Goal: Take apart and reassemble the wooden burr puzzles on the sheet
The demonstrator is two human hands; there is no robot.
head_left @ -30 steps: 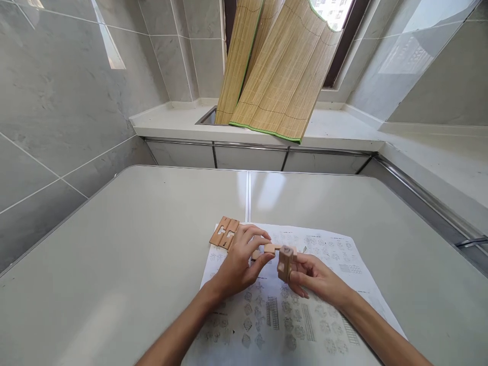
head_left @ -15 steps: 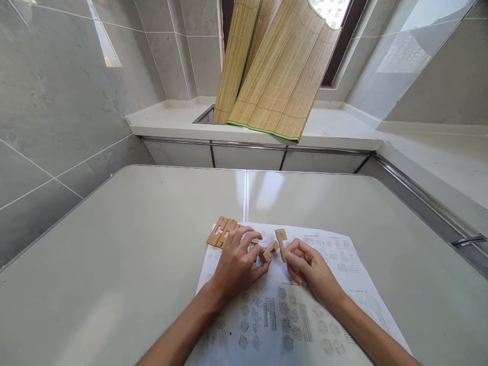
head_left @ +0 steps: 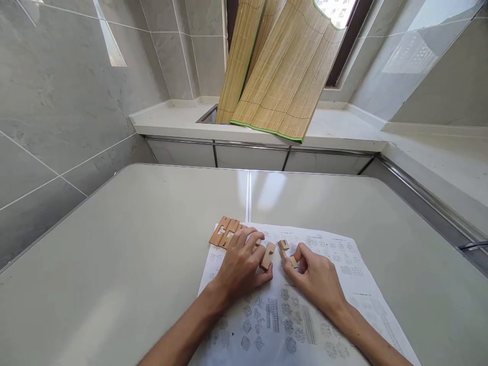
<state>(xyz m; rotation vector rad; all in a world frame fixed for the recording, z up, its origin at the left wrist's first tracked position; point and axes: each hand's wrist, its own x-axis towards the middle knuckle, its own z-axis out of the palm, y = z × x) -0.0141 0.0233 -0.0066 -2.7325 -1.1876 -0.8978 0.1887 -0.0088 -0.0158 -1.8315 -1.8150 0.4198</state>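
Observation:
My left hand (head_left: 241,264) rests over the printed sheet, its thumb and fingers closed about a small notched wooden block (head_left: 266,260). A short gap to the right, my right hand (head_left: 318,278) pinches a pale wooden puzzle piece (head_left: 283,247) with a notch and a dark mark on its end. The tips of the two pieces point up and are apart. Beyond my left hand lie several flat wooden puzzle pieces (head_left: 220,232) with cut-outs and numbers, side by side; my fingers partly cover them.
The paper sheet (head_left: 343,305) with printed diagrams lies under both hands on a pale table (head_left: 114,244). A seam runs down the table's far half. Behind it are a white ledge (head_left: 175,116) and a bamboo mat (head_left: 282,76) leaning at the window. Grey tiled walls flank the table.
My right hand has turned and lowered its puzzle piece, so its end now faces more upward. The block in my left hand has tilted more upright. The view has shifted slightly.

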